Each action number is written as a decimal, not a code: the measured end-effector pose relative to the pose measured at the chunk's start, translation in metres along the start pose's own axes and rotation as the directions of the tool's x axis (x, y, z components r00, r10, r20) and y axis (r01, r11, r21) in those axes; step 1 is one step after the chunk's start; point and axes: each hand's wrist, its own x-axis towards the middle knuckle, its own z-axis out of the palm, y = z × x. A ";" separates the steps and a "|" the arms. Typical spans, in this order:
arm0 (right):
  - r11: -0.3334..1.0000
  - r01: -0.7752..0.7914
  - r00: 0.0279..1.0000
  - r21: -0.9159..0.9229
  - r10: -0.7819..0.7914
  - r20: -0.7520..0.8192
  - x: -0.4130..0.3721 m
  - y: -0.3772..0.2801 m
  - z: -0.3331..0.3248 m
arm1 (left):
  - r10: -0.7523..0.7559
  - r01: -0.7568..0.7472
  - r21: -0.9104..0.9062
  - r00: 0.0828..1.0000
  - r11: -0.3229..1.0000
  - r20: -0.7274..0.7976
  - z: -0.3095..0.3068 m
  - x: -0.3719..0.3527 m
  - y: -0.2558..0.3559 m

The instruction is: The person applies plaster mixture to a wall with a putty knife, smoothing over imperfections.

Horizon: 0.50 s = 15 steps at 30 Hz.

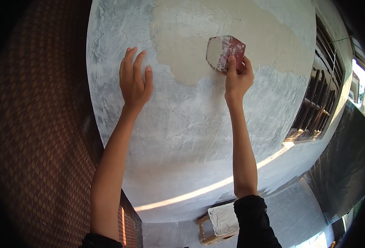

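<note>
Pinched between the thumb and fingers of my right hand [239,80] is a red-brown putty scraper [218,53]. Pale filler coats its left half, and it overlaps the lower part of a beige putty patch [178,49] on the wall. The rest of the wall [182,128] is grey-white and streaked. My left hand [135,82] is raised at the wall, left of the patch, with its fingers apart and nothing in them.
Below, a small wooden stool [206,232] stands on the floor with a putty-smeared board [223,219] on top. A brown woven panel [41,124] borders the wall on the left. To the right are a dark wooden window [319,97] and a large dark sheet [339,165].
</note>
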 end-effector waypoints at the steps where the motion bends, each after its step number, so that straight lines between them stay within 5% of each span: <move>1: 0.999 0.029 0.999 0.046 -0.028 -0.026 0.005 -0.003 -0.005 | 0.013 -0.013 0.015 1.000 1.000 -0.006 0.001 0.000 0.000; 4: 0.984 0.036 0.999 0.176 -0.042 0.030 -0.002 -0.011 0.010 | 0.023 -0.023 0.018 1.000 1.000 -0.003 0.000 0.000 -0.001; 7: 0.995 0.067 0.984 0.076 -0.078 0.162 -0.020 -0.003 0.036 | 0.013 -0.013 -0.007 1.000 1.000 0.003 0.000 -0.002 0.000; 10: 0.990 0.077 0.997 -0.118 -0.072 0.042 -0.013 0.005 0.026 | 0.018 -0.018 -0.015 1.000 1.000 0.002 0.000 -0.002 -0.001; 12: 0.999 -0.027 0.995 -0.022 0.025 -0.095 -0.001 0.003 -0.001 | 0.017 -0.018 -0.017 1.000 1.000 -0.014 0.000 0.001 -0.001; 15: 0.992 0.056 0.992 0.114 -0.042 -0.121 0.004 -0.005 -0.012 | 0.017 -0.017 0.005 1.000 1.000 -0.006 0.001 0.000 0.001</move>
